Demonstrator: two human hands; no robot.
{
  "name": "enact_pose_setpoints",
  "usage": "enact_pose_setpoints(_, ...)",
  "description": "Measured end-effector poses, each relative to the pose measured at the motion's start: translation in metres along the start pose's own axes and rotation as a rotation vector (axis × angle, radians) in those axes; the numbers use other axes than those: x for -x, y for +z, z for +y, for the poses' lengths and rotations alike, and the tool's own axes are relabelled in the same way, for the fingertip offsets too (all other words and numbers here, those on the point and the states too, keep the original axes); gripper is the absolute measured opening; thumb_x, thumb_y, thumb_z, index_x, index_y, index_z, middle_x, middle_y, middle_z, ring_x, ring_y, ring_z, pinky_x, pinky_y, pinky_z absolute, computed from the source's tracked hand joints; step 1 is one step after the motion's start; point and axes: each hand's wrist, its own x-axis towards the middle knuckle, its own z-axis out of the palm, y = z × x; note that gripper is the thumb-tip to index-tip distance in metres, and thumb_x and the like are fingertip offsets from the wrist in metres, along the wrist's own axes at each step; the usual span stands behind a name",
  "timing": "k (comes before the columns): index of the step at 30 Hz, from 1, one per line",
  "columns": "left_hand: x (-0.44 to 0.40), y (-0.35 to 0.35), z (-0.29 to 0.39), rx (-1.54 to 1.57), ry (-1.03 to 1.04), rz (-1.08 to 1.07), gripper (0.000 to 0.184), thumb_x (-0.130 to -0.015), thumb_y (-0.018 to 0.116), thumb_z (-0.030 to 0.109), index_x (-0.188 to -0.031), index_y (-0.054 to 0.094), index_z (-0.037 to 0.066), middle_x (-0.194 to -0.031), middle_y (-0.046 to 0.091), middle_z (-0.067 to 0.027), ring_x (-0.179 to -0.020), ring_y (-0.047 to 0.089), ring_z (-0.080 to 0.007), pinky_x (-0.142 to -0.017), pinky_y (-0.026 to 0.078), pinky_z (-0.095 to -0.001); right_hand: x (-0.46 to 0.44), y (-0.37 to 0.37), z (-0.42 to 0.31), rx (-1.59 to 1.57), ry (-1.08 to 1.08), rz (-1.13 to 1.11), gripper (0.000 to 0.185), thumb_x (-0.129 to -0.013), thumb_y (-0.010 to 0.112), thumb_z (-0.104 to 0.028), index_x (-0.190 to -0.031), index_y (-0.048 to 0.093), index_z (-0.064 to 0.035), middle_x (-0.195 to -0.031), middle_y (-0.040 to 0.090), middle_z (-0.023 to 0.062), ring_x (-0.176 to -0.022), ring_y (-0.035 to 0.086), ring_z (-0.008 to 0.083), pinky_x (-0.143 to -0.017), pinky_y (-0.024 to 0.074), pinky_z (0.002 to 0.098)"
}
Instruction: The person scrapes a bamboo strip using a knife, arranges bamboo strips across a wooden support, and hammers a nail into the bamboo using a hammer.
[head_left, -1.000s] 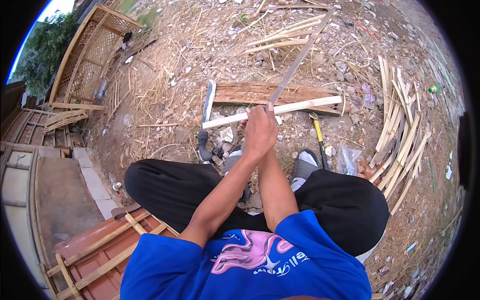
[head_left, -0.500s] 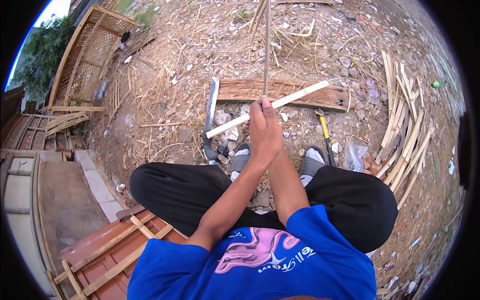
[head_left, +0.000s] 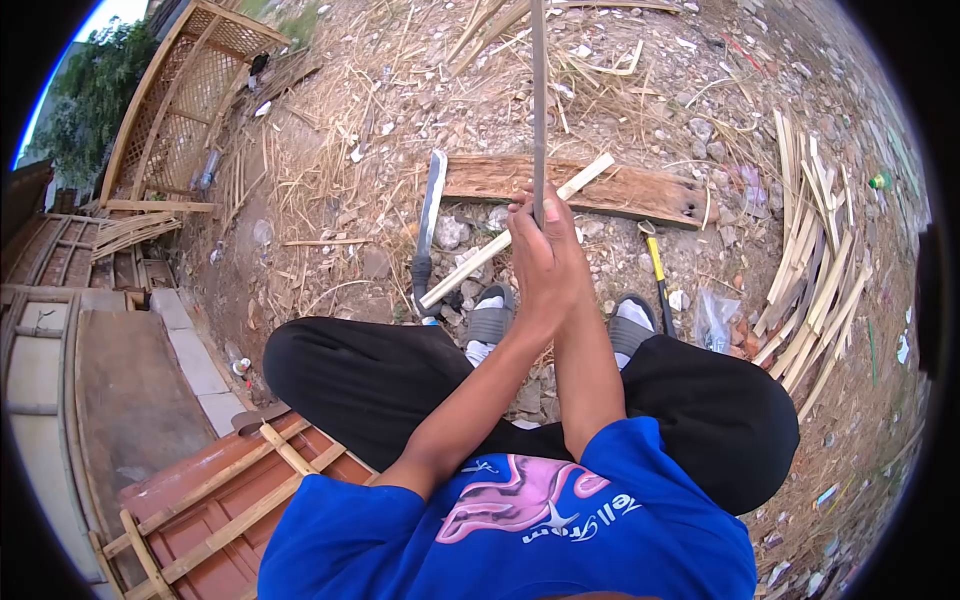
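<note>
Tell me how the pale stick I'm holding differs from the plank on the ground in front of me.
The pale stick is slim, while the plank is much wider. The stick is creamy and fairly clean-looking; the plank is browner, with a rough, weathered face. Your hands hold the stick at a slant, whereas the plank lies on the ground. Both are wooden and longer than they are wide.

Stony ground [head_left: 330, 110] (lattice panel [head_left: 180, 110] beyond)

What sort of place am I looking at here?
Probably an outdoor work yard on rough ground: bare, stony soil, a long curved pile of split pale wood strips, and a brown wooden lattice panel beside a green leafy tree.
</note>
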Motion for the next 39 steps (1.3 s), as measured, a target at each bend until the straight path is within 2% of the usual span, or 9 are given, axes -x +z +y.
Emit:
enact_pose_setpoints(3,0.0,0.01,-0.012,0.011,0.001,-0.014,0.054,-0.106,0.027,0.043,-0.117,0.045,-0.007,-0.11,0.049,-0.0265,-0.1,0.053,-0.0394,-0.09,0.039,-0.0482,-0.015,0.004,-0.102,-0.484,0.276,-0.158,0.071,-0.098,0.034,-0.064,-0.124,0.055,-0.0013,-0.101,0.067,0.0142,-0.093,0.065,0.0215,-0.08,0.0525,0.0365)
enact_pose_setpoints(8,-0.002,0.018,-0.013,0.033,-0.033,-0.125,0.063,-0.104,0.016,0.051,-0.118,0.041,-0.006,-0.109,0.044,-0.0254,-0.1,0.047,-0.039,-0.093,0.035,-0.0485,-0.009,0.012,-0.15,-0.043,0.167,-0.106,0.037,-0.096,0.062,-0.022,-0.127,0.051,-0.0049,-0.082,0.061,0.0054,-0.067,0.059,0.0105,-0.058,0.0469,0.0204)
enact_pose_setpoints(12,-0.008,0.019,-0.02,0.213,0.02,-0.179,0.071,-0.103,0.011,0.054,-0.127,0.039,-0.007,-0.118,0.043,-0.0273,-0.11,0.047,-0.0394,-0.099,0.034,-0.0462,-0.014,0.016,-0.141,-0.105,0.075,-0.082,0.035,-0.101,0.057,-0.025,-0.129,0.054,-0.005,-0.071,0.042,-0.0038,-0.057,0.037,0.0034,-0.05,0.0336,0.0185)
enact_pose_setpoints(15,-0.012,0.011,-0.015,0.213,0.09,-0.205,0.077,-0.101,0.009,0.057,-0.129,0.039,-0.008,-0.121,0.045,-0.027,-0.114,0.047,-0.0406,-0.101,0.034,-0.046,-0.012,0.015,-0.166,-0.1,0.085,0.008,0.034,-0.101,0.055,-0.027,-0.127,0.056,-0.0055,-0.07,0.042,-0.0041,-0.056,0.037,0.0021,-0.049,0.0327,0.0173)
enact_pose_setpoints(16,-0.017,0.013,-0.028,0.285,0.134,-0.187,0.067,-0.103,0.023,0.054,-0.129,0.041,-0.005,-0.116,0.048,-0.0247,-0.109,0.049,-0.0405,-0.097,0.037,-0.0466,-0.016,0.011,-0.174,-0.063,0.069,0.001,0.036,-0.102,0.052,-0.03,-0.128,0.057,-0.0052,-0.069,0.043,-0.0047,-0.056,0.036,0.0017,-0.049,0.032,0.0171)
enact_pose_setpoints(21,-0.042,0.004,-0.12,-0.552,0.119,-0.164,0.049,-0.088,0.067,0.034,-0.123,0.05,0.004,-0.105,0.053,-0.0173,-0.099,0.052,-0.0342,-0.086,0.041,-0.0487,-0.059,-0.037,-0.208,0.291,0.027,-0.012,0.042,-0.104,0.047,-0.036,-0.129,0.056,-0.0041,-0.081,0.063,0.003,-0.057,0.039,0.0018,-0.05,0.0332,0.0161)
enact_pose_setpoints(29,-0.024,-0.016,-0.23,-0.824,-0.227,-0.473,0.062,-0.081,0.074,0.036,-0.13,0.046,0.009,-0.124,0.055,-0.0172,-0.119,0.05,-0.0379,-0.098,0.04,-0.0541,-0.052,-0.127,-0.146,0.165,0.225,0.051,0.04,-0.105,0.043,-0.036,-0.124,0.056,-0.0031,-0.088,0.068,0.0118,-0.045,0.037,0.0031,-0.042,0.0291,0.0169)
enact_pose_setpoints(34,-0.028,-0.022,-0.271,-0.808,-0.011,-0.48,0.04,-0.092,0.061,0.024,-0.129,0.052,0.013,-0.112,0.055,-0.0152,-0.108,0.052,-0.0384,-0.09,0.042,-0.0563,-0.053,-0.163,-0.094,0.013,0.347,0.142,0.04,-0.105,0.041,-0.034,-0.125,0.053,-0.0012,-0.093,0.066,0.0131,-0.045,0.036,0.0036,-0.042,0.0314,0.019)
enact_pose_setpoints(39,-0.056,-0.055,-0.272,-0.787,0.151,-0.544,0.047,-0.091,0.062,0.02,-0.136,0.05,0.017,-0.111,0.054,-0.0142,-0.105,0.051,-0.0368,-0.087,0.042,-0.0525,-0.041,-0.204,-0.022,-0.126,0.473,0.224,0.041,-0.105,0.04,-0.037,-0.121,0.052,-0.0013,-0.096,0.066,0.0138,-0.046,0.036,0.0044,-0.042,0.0325,0.0199)
